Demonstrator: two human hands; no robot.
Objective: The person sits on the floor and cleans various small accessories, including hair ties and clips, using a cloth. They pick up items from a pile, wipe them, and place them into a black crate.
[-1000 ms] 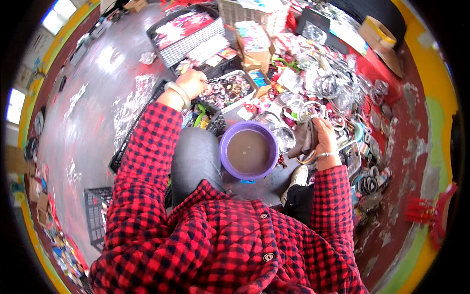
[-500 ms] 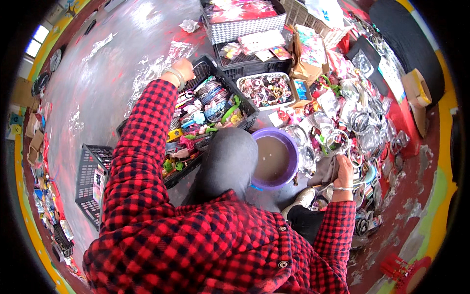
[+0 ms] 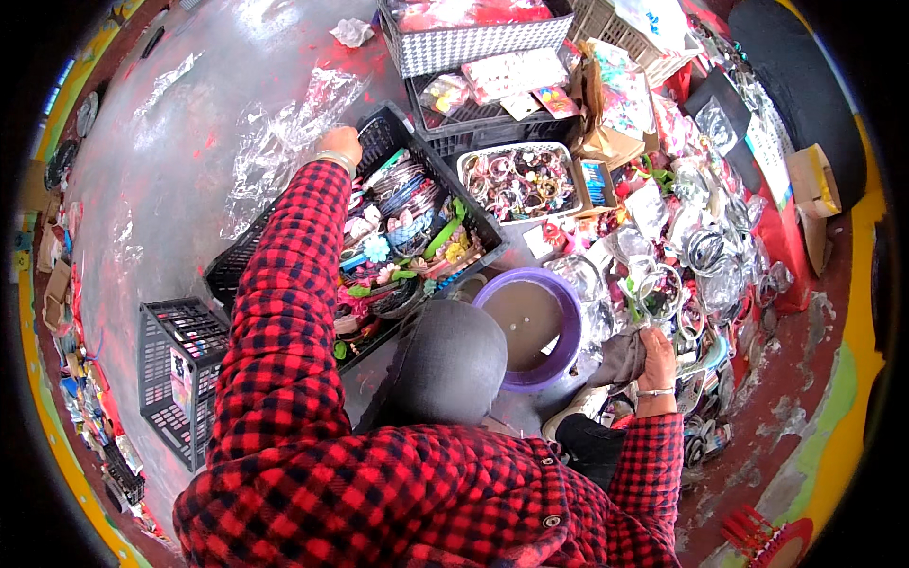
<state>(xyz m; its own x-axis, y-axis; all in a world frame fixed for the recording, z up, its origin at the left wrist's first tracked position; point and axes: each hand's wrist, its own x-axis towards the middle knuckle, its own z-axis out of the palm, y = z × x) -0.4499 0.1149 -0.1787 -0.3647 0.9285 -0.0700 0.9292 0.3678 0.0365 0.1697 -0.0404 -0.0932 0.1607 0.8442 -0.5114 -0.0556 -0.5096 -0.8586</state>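
My left hand (image 3: 342, 144) is closed at the upper left rim of a long black plastic crate (image 3: 484, 220), fingers curled over its edge and partly out of sight. Hair bands, hair hoops and flower ornaments fill this crate. A dark grey-brown cloth (image 3: 620, 358) is gripped in my right hand (image 3: 656, 352), low on the right beside the heap of hair hoops (image 3: 659, 290). Between the cloth and my knee stands a purple basin (image 3: 575, 317) of murky water.
Behind the basin is a white basket (image 3: 461, 173) of hair ties. Stacked crates (image 3: 398, 52) and an open cardboard box (image 3: 606, 145) stand farther back. Another black crate (image 3: 195, 393) lies at left. Clear plastic film (image 3: 270, 142) covers part of the floor.
My view has shifted slightly, and the basin and crates sit a little differently in it. My left hand stays at the crate's edge; my right keeps hold of the cloth.
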